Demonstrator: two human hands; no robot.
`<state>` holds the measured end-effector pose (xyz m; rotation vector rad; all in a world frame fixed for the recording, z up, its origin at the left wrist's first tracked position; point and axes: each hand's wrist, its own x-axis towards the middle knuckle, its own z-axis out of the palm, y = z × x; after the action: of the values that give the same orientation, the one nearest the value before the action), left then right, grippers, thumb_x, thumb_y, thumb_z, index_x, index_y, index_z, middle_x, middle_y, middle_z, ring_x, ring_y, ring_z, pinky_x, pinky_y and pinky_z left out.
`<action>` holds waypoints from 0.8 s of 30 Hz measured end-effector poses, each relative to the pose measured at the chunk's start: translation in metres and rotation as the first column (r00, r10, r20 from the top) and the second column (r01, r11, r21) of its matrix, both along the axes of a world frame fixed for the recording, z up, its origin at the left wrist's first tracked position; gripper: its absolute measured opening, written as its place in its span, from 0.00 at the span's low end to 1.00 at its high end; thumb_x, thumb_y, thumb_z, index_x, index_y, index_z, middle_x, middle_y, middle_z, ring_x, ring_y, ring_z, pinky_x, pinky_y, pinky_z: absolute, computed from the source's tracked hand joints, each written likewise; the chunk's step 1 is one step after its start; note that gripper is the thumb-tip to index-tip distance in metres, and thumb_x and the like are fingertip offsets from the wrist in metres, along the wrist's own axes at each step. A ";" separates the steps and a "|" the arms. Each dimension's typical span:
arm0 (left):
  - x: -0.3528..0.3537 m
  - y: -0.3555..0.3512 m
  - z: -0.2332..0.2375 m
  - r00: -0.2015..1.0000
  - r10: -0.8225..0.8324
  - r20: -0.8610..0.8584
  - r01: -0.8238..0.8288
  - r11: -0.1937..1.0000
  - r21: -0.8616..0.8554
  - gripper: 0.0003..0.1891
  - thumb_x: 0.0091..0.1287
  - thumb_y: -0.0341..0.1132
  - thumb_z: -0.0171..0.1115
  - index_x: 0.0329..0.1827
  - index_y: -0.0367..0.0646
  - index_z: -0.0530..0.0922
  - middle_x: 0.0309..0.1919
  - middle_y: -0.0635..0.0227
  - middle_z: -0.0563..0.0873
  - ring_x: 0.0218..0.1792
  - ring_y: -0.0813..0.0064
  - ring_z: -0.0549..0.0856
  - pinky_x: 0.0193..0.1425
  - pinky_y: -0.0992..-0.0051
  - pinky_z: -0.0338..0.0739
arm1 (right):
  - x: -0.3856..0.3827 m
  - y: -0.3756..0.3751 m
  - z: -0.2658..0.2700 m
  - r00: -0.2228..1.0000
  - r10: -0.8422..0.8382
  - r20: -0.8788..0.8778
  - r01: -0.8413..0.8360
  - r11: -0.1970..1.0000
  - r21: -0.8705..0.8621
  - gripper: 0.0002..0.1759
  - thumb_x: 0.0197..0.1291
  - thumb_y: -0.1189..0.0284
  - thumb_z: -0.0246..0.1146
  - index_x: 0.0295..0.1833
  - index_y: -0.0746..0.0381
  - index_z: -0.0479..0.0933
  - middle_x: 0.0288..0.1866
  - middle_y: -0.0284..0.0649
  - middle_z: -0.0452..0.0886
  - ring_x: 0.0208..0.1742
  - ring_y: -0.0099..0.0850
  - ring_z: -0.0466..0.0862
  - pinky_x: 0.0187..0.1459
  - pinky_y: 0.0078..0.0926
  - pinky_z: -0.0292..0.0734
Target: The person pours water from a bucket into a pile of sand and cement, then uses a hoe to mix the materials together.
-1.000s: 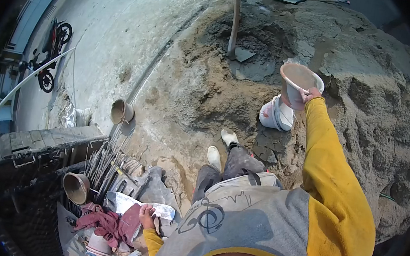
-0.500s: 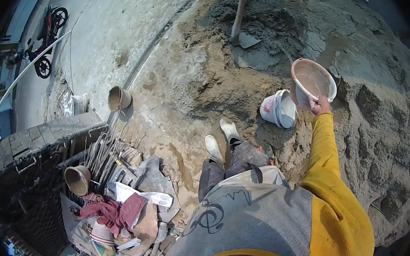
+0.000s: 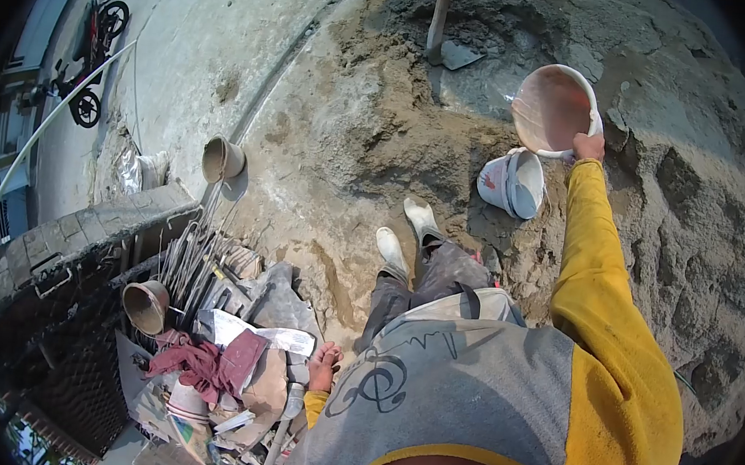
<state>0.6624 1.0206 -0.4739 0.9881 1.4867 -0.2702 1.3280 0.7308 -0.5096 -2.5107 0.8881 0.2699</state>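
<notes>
My right hand point(image 3: 588, 147) grips the rim of a white bucket point(image 3: 556, 111), its inside stained brownish pink. The bucket is tilted in the air, its mouth facing up and toward me. Just below it, a white bucket point(image 3: 511, 183) with red marks stands on the ground, apparently with another nested in it and greyish contents. My left hand point(image 3: 323, 367) is low by my waist, beside the scrap pile; its fingers are loosely bent and I see nothing in them.
A shovel point(image 3: 440, 21) stands in wet grey mix at the top. Two small buckets point(image 3: 222, 160) point(image 3: 145, 307) are on the left. Steel rods point(image 3: 187, 274), a maroon cloth point(image 3: 219, 368) and scrap lie beside a low wall point(image 3: 80, 238). Sand point(image 3: 682, 233) rises on the right; a motorcycle point(image 3: 93, 57) is farther off.
The held bucket has shifted slightly left and up and turned so its mouth shows differently. My left hand has come into view beside my waist.
</notes>
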 end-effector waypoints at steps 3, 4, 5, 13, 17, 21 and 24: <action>-0.033 -0.011 -0.025 0.995 0.048 0.093 -0.041 0.996 -0.076 0.15 0.69 0.32 0.55 0.56 0.38 0.72 0.43 0.67 0.82 0.38 0.80 0.81 0.41 0.80 0.76 | 0.008 -0.011 -0.011 0.996 -0.089 -0.014 0.090 0.983 0.159 0.23 0.50 0.72 0.57 0.55 0.64 0.74 0.45 0.49 0.82 0.40 0.41 0.86 0.32 0.37 0.84; -0.045 -0.013 -0.031 0.972 0.121 0.202 -0.094 0.986 -0.136 0.15 0.69 0.30 0.55 0.56 0.36 0.71 0.42 0.64 0.82 0.37 0.78 0.81 0.43 0.80 0.78 | 0.006 -0.010 -0.014 0.986 -0.168 0.015 0.160 0.958 0.237 0.23 0.51 0.74 0.56 0.55 0.65 0.73 0.44 0.48 0.82 0.38 0.41 0.86 0.27 0.35 0.84; -0.058 -0.014 -0.043 0.972 0.123 0.201 -0.096 0.986 -0.138 0.15 0.69 0.30 0.55 0.56 0.36 0.71 0.42 0.64 0.82 0.37 0.78 0.81 0.43 0.80 0.78 | 0.003 -0.011 -0.020 0.986 -0.166 0.015 0.158 0.959 0.236 0.23 0.51 0.74 0.56 0.55 0.65 0.73 0.44 0.48 0.82 0.38 0.41 0.86 0.27 0.35 0.84; -0.028 -0.014 -0.032 0.991 0.117 0.062 -0.109 0.987 -0.121 0.16 0.69 0.33 0.54 0.58 0.39 0.71 0.43 0.67 0.82 0.39 0.79 0.81 0.41 0.80 0.76 | -0.014 0.020 0.011 0.996 -0.047 0.079 0.031 0.979 0.203 0.24 0.51 0.73 0.56 0.56 0.61 0.74 0.46 0.46 0.82 0.41 0.43 0.85 0.30 0.37 0.84; -0.016 -0.004 -0.031 0.993 0.045 0.109 -0.034 0.995 -0.093 0.17 0.70 0.36 0.52 0.59 0.42 0.71 0.45 0.71 0.82 0.39 0.80 0.81 0.39 0.81 0.73 | 0.013 0.000 -0.010 0.990 0.102 0.097 -0.088 0.987 -0.137 0.26 0.50 0.70 0.57 0.58 0.58 0.74 0.49 0.50 0.82 0.48 0.48 0.83 0.46 0.41 0.80; -0.011 0.000 -0.034 0.994 0.025 0.103 -0.016 0.997 -0.081 0.17 0.70 0.36 0.52 0.59 0.41 0.71 0.45 0.71 0.83 0.38 0.80 0.81 0.40 0.82 0.72 | 0.034 -0.006 0.010 0.965 0.129 0.228 -0.080 0.974 -0.211 0.28 0.50 0.68 0.57 0.61 0.56 0.73 0.51 0.54 0.80 0.54 0.52 0.79 0.57 0.42 0.72; -0.017 0.003 -0.048 0.984 0.113 0.140 -0.101 0.991 -0.090 0.16 0.69 0.29 0.53 0.58 0.35 0.70 0.43 0.65 0.83 0.36 0.79 0.81 0.43 0.81 0.76 | 0.064 -0.015 0.039 0.915 0.172 0.366 -0.072 0.960 -0.270 0.32 0.50 0.68 0.55 0.66 0.51 0.68 0.52 0.55 0.79 0.54 0.52 0.79 0.56 0.43 0.72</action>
<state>0.6455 1.0232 -0.5222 0.8410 1.3797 -0.1776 1.3918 0.7159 -0.4704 -2.7182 0.6348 -0.3158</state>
